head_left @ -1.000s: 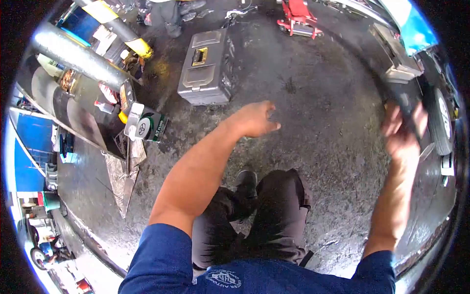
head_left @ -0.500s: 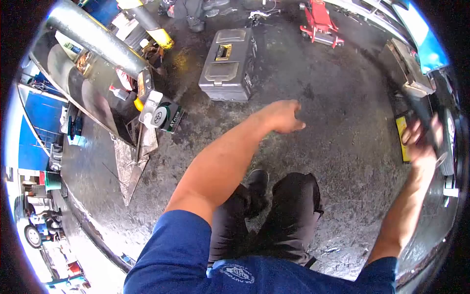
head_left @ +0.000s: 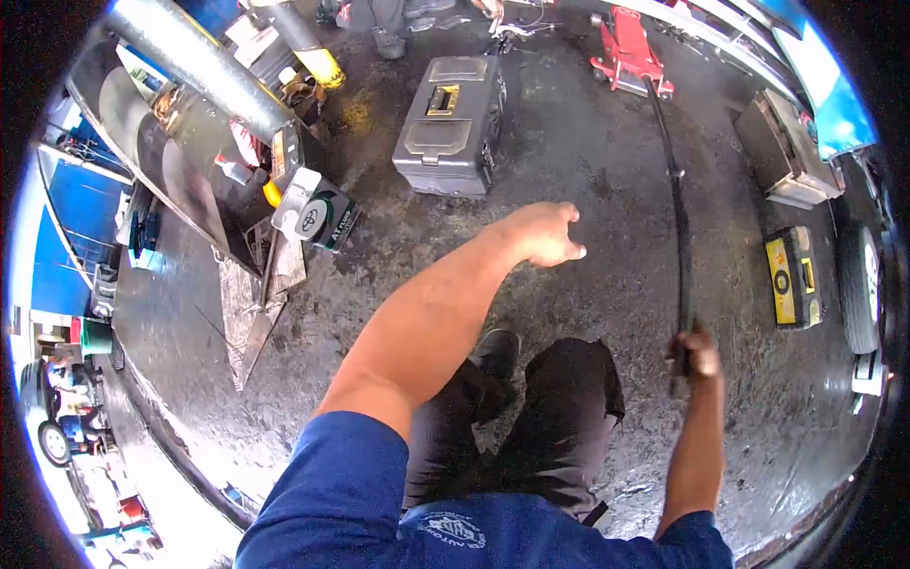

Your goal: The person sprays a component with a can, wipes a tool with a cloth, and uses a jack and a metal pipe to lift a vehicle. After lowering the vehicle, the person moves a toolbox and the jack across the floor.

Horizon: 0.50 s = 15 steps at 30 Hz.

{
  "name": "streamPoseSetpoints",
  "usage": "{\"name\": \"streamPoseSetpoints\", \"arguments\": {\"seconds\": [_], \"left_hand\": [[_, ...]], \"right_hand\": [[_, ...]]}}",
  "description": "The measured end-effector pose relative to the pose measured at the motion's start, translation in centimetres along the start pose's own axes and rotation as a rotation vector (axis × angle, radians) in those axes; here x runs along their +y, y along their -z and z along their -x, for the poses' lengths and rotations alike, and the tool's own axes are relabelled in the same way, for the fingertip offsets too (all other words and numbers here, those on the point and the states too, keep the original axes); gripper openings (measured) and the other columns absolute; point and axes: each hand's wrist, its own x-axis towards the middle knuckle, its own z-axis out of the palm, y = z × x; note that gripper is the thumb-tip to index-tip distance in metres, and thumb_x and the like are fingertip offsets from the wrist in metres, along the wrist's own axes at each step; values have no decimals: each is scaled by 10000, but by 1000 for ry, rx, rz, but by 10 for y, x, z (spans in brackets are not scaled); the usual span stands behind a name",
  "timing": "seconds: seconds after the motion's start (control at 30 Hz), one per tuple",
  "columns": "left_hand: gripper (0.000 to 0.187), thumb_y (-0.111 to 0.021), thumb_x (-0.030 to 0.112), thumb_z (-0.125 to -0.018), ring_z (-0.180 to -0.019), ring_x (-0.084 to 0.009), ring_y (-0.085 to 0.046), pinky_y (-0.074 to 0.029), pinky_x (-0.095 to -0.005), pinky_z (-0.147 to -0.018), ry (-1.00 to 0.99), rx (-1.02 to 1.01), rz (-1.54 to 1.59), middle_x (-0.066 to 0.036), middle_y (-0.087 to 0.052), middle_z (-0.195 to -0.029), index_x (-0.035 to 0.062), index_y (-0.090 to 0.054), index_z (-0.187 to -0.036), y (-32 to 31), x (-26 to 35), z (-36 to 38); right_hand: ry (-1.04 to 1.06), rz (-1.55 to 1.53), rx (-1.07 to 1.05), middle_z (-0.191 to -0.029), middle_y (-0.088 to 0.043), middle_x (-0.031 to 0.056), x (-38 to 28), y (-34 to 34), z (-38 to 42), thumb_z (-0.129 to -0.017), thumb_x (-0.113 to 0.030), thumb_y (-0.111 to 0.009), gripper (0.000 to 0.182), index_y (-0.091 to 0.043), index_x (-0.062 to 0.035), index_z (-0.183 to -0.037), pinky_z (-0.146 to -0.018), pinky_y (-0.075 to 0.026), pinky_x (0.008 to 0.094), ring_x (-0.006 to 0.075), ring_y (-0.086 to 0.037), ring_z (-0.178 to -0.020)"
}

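Observation:
My right hand [head_left: 700,357] is closed around the lower end of a long black jack handle [head_left: 678,209], slightly blurred by motion. The handle runs up to a red floor jack [head_left: 631,52] on the far floor. My left arm reaches forward, and the left hand [head_left: 550,235] hangs in the air over the floor with thumb and fingers apart, holding nothing. Beyond it stands a grey toolbox [head_left: 447,133] with a yellow latch area.
An AT fluid container [head_left: 322,218] stands at the left near a metal lift post [head_left: 199,71]. On the right are a yellow and black case [head_left: 792,278], a tire [head_left: 858,289] and a metal box [head_left: 785,152]. Another person's hand [head_left: 493,9] shows at the top.
My right hand has swung inward from the far right, bringing the jack handle leftward to a nearly upright line in view. My left hand has barely moved. Another person's hand has appeared at the top.

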Motion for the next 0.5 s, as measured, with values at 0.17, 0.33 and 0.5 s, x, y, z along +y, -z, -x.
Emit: {"name": "streamPoseSetpoints", "arguments": {"seconds": [0.17, 0.33, 0.5], "left_hand": [[677, -686, 429, -823, -1120, -378, -579, -464, -416, -949, -45, 65, -14, -226, -609, -1188, 5, -485, -1311, 9, 15, -16], [627, -673, 369, -829, -1169, -347, -558, -447, -415, -979, -95, 36, 18, -203, -594, -1239, -14, -505, -1296, 8, 34, -13], [655, -670, 392, -840, -1153, -342, -564, -454, -411, -971, -56, 37, 31, -196, -604, -1219, 5, -469, -1328, 1, 18, -7]], "right_hand": [[458, -237, -138, -794, -616, 126, -255, -28, 64, -910, -392, -590, 471, -530, -4, -1170, -518, -534, 287, 203, -617, -649], [547, -30, -156, -656, -599, 87, -274, -28, 57, -957, -428, -500, 402, -589, -37, -947, -492, -512, 303, 179, -578, -513], [-37, 81, 7, -935, -641, 110, -10, 12, 26, -710, -34, -695, 654, -464, -46, -1322, -710, -520, 369, 224, -620, -783]]}}
